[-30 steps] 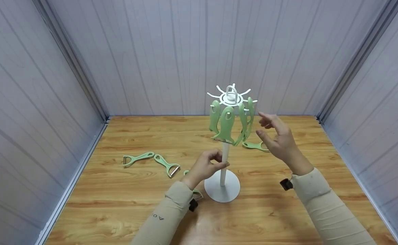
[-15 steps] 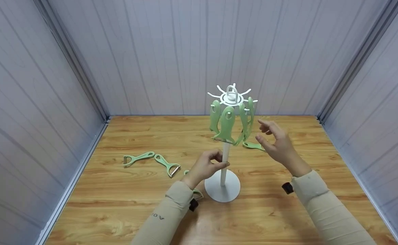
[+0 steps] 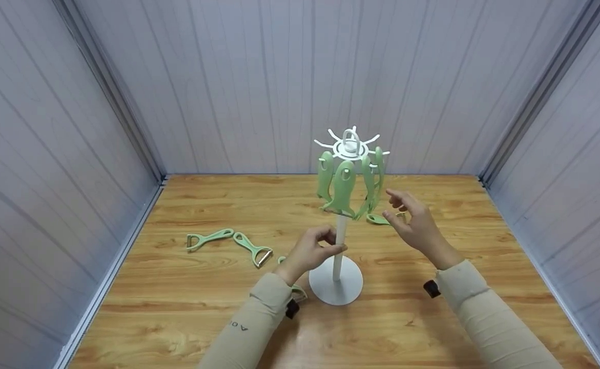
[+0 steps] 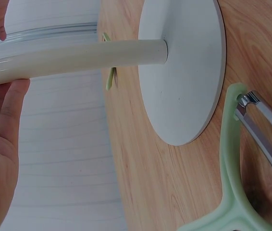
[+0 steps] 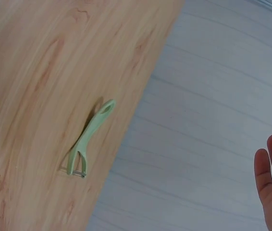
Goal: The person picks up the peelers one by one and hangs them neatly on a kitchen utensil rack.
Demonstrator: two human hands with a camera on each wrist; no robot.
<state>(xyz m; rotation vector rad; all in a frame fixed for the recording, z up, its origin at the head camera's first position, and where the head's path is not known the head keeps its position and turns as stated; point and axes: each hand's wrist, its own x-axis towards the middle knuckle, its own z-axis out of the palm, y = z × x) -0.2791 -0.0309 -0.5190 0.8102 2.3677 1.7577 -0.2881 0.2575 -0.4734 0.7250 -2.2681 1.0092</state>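
A white rotating utensil stand [image 3: 338,266] stands upright on its round base, topped by a ring of hooks. My left hand [image 3: 310,251] grips its pole between thumb and fingers, low down. Several green peelers [image 3: 343,189] hang from the near and right-hand hooks, while the far hooks are bare. To the right, my right hand [image 3: 416,223] is held in the air with loosely bent fingers and holds nothing. Below and behind it one green peeler [image 3: 376,219] lies on the table, also visible whole in the right wrist view.
Two more peelers, one [image 3: 210,239] beside the other [image 3: 252,249], lie to the left on the wooden table [image 3: 187,302]. Another peeler [image 4: 231,159] lies close to the stand's base, partly hidden by my left forearm in the head view. Pale panels enclose the table.
My right hand has lowered and drawn slightly nearer, beside the hanging peelers. The left hand keeps its grip on the pole, and the stand has barely shifted.
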